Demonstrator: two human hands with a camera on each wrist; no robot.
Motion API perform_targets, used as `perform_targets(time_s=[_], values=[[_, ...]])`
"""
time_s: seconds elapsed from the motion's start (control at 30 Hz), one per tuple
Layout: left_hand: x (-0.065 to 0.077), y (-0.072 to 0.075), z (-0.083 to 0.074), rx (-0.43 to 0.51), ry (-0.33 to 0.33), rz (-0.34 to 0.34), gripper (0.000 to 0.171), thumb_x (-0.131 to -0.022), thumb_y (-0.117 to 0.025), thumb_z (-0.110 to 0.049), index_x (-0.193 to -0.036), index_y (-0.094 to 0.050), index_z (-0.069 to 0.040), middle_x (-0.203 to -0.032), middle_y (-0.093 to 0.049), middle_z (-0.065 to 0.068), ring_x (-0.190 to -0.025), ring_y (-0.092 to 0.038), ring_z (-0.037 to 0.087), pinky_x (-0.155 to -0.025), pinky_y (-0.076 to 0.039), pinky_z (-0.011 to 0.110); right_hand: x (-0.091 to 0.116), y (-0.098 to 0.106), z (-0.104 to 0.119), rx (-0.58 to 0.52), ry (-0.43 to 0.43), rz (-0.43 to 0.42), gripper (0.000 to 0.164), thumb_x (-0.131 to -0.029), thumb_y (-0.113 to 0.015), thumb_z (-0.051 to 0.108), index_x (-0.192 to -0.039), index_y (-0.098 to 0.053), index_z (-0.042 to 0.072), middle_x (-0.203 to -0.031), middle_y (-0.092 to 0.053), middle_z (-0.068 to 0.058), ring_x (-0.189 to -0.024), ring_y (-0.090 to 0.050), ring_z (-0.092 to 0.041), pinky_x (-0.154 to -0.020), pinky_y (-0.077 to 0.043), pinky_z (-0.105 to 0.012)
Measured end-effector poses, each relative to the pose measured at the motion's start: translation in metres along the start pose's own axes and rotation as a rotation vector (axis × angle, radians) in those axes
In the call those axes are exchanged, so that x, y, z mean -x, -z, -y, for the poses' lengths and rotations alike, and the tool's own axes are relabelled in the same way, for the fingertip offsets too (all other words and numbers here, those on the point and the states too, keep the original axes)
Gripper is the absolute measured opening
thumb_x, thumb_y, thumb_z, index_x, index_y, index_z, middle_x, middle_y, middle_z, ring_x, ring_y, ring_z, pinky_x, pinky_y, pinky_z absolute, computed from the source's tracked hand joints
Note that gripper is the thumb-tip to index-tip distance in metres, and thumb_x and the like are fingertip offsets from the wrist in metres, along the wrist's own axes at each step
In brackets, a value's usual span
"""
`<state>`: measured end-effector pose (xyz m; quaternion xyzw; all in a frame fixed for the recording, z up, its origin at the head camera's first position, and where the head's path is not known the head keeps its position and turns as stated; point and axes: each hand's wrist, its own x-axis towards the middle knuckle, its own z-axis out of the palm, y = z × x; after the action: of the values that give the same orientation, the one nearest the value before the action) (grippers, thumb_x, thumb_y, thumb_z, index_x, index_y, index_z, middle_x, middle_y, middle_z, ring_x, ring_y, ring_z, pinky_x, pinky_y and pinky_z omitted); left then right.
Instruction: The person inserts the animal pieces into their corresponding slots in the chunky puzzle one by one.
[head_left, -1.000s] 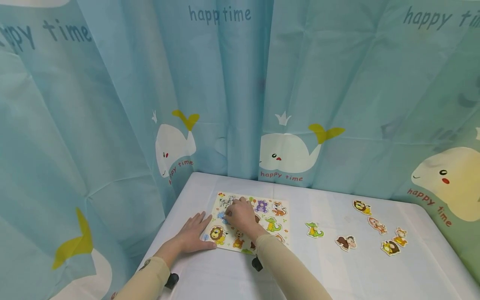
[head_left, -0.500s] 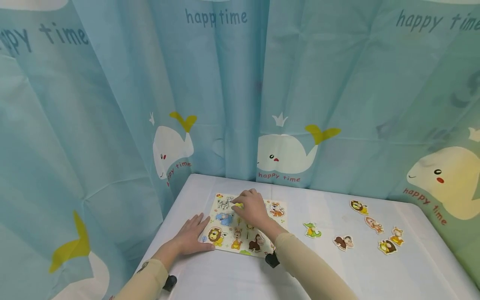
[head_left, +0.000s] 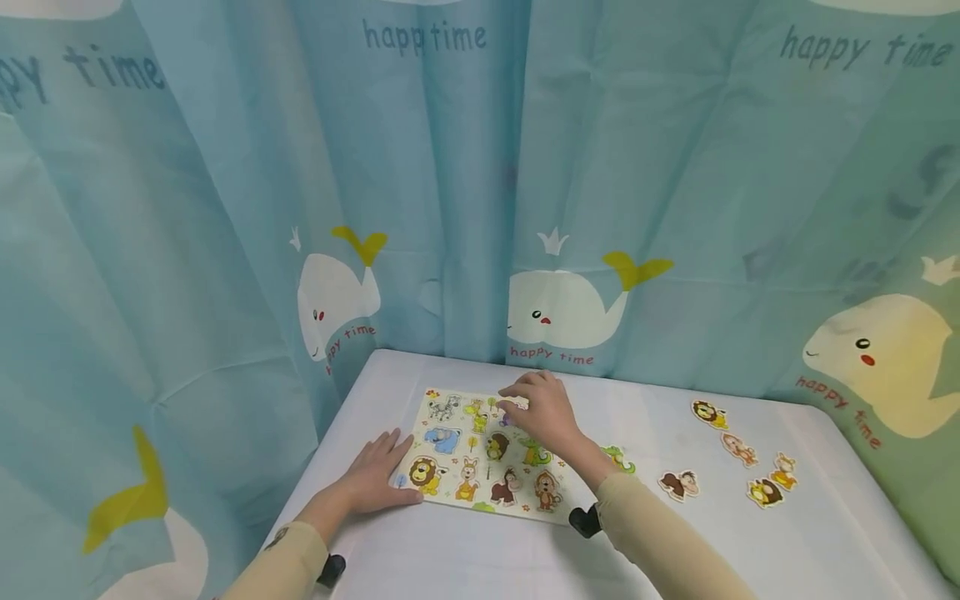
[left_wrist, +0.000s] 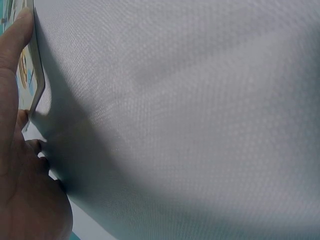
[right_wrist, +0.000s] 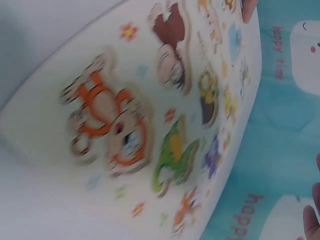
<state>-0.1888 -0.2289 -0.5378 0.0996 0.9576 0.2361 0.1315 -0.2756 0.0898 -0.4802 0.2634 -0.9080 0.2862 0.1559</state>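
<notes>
A cream puzzle board point(head_left: 517, 504) printed with several cartoon animals lies on the table. My left hand point(head_left: 378, 475) lies with straight, spread fingers at its left edge, the thumb by the near-left corner; the left wrist view shows that thumb point(left_wrist: 17, 37) on the board's edge. Above the far right part hovers my right hand point(head_left: 547, 408), fingers loosely bent, partly covering a purple bear point(right_wrist: 212, 155). In the right wrist view its fingertips point(right_wrist: 311, 220) show nothing between them. Nearby on the board are a green crocodile point(right_wrist: 175, 155) and an orange-brown monkey-like figure point(right_wrist: 115, 120).
Loose animal pieces lie to the right: a lion point(head_left: 708, 414), a pale monkey point(head_left: 738, 448), a kangaroo point(head_left: 783, 472), a hedgehog-like piece point(head_left: 764, 492), a brown ape point(head_left: 678, 483). A crocodile piece point(head_left: 618, 458) is partly behind my right forearm. A blue curtain point(head_left: 480, 208) hangs behind the table.
My right hand has moved rightward over the board, from the blue animal past the giraffe to the purple bear. The left hand stays at the board's edge. The head view has shifted slightly.
</notes>
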Motion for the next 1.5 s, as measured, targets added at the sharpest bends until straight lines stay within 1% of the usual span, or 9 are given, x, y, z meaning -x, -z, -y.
perform_targets(time_s=[0.17, 0.3, 0.53, 0.7, 1.03, 1.17, 1.2, 1.33, 1.5], values=[[-0.003, 0.002, 0.0, 0.009, -0.004, -0.007, 0.106, -0.081, -0.079, -0.059, -0.16, -0.032, -0.007, -0.167, -0.018, 0.023, -0.154, -0.012, 0.043, -0.125, -0.011, 0.058, 0.013, 0.01, -0.017, 0.022, -0.068, -0.012, 0.015, -0.091, -0.079, 0.026, -0.104, -0.082, 0.018, -0.1, -0.068, 0.002, -0.105, -0.055, -0.024, -0.089, -0.046, -0.048], [-0.002, -0.001, -0.001, 0.018, -0.006, 0.013, 0.107, -0.081, -0.078, -0.062, -0.161, -0.032, -0.007, -0.167, -0.017, 0.023, -0.154, -0.012, 0.044, -0.125, -0.011, 0.059, 0.03, 0.016, -0.033, 0.044, -0.123, -0.014, 0.015, -0.09, -0.08, 0.026, -0.102, -0.082, 0.018, -0.1, -0.069, 0.002, -0.106, -0.056, -0.025, -0.09, -0.046, -0.049], [-0.002, -0.001, 0.001, 0.017, 0.011, -0.005, 0.108, -0.079, -0.078, -0.063, -0.16, -0.034, -0.007, -0.167, -0.019, 0.023, -0.153, -0.013, 0.044, -0.124, -0.011, 0.06, 0.052, 0.027, -0.058, 0.083, -0.144, -0.041, 0.016, -0.088, -0.082, 0.025, -0.1, -0.082, 0.016, -0.099, -0.07, 0.0, -0.105, -0.057, -0.028, -0.088, -0.047, -0.052], [-0.003, -0.004, 0.004, 0.012, 0.02, -0.009, 0.109, -0.078, -0.077, -0.066, -0.16, -0.034, -0.009, -0.168, -0.019, 0.021, -0.154, -0.012, 0.044, -0.125, -0.011, 0.059, 0.063, 0.039, -0.075, 0.106, -0.191, -0.053, 0.016, -0.089, -0.081, 0.024, -0.101, -0.082, 0.014, -0.1, -0.071, -0.003, -0.106, -0.058, -0.031, -0.088, -0.046, -0.053], [-0.002, -0.003, 0.003, 0.007, 0.004, -0.014, 0.109, -0.078, -0.079, -0.064, -0.16, -0.034, -0.007, -0.167, -0.02, 0.023, -0.153, -0.013, 0.045, -0.124, -0.011, 0.06, 0.085, 0.077, -0.109, 0.12, -0.307, -0.05, 0.021, -0.093, -0.076, 0.025, -0.108, -0.08, 0.01, -0.109, -0.071, -0.01, -0.11, -0.054, -0.035, -0.091, -0.044, -0.058], [-0.001, -0.003, 0.003, 0.005, 0.005, -0.009, 0.109, -0.078, -0.077, -0.065, -0.16, -0.033, -0.008, -0.167, -0.019, 0.023, -0.153, -0.013, 0.045, -0.124, -0.011, 0.06, 0.095, 0.092, -0.118, 0.129, -0.3, -0.086, 0.021, -0.093, -0.076, 0.022, -0.108, -0.08, 0.008, -0.109, -0.07, -0.013, -0.107, -0.055, -0.036, -0.088, -0.044, -0.058], [-0.001, -0.003, 0.003, 0.004, 0.005, -0.011, 0.109, -0.078, -0.077, -0.065, -0.16, -0.033, -0.008, -0.167, -0.019, 0.023, -0.153, -0.013, 0.045, -0.124, -0.011, 0.06, 0.097, 0.095, -0.12, 0.132, -0.292, -0.096, 0.021, -0.093, -0.076, 0.021, -0.108, -0.08, 0.007, -0.109, -0.07, -0.014, -0.106, -0.055, -0.037, -0.091, -0.044, -0.06], [-0.002, -0.001, 0.002, 0.003, 0.002, -0.015, 0.11, -0.078, -0.078, -0.065, -0.16, -0.033, -0.008, -0.167, -0.019, 0.024, -0.153, -0.013, 0.045, -0.124, -0.011, 0.06, 0.108, 0.11, -0.13, 0.172, -0.285, -0.131, 0.02, -0.092, -0.076, 0.019, -0.108, -0.08, 0.006, -0.108, -0.069, -0.017, -0.103, -0.056, -0.041, -0.088, -0.044, -0.062], [-0.004, -0.002, 0.002, -0.006, 0.006, -0.011, 0.111, -0.078, -0.077, -0.067, -0.161, -0.033, -0.008, -0.167, -0.019, 0.024, -0.153, -0.012, 0.045, -0.125, -0.01, 0.059, 0.13, 0.13, -0.148, 0.223, -0.369, -0.129, 0.024, -0.094, -0.073, 0.021, -0.111, -0.078, 0.004, -0.115, -0.067, -0.024, -0.109, -0.052, -0.049, -0.085, -0.04, -0.068]])
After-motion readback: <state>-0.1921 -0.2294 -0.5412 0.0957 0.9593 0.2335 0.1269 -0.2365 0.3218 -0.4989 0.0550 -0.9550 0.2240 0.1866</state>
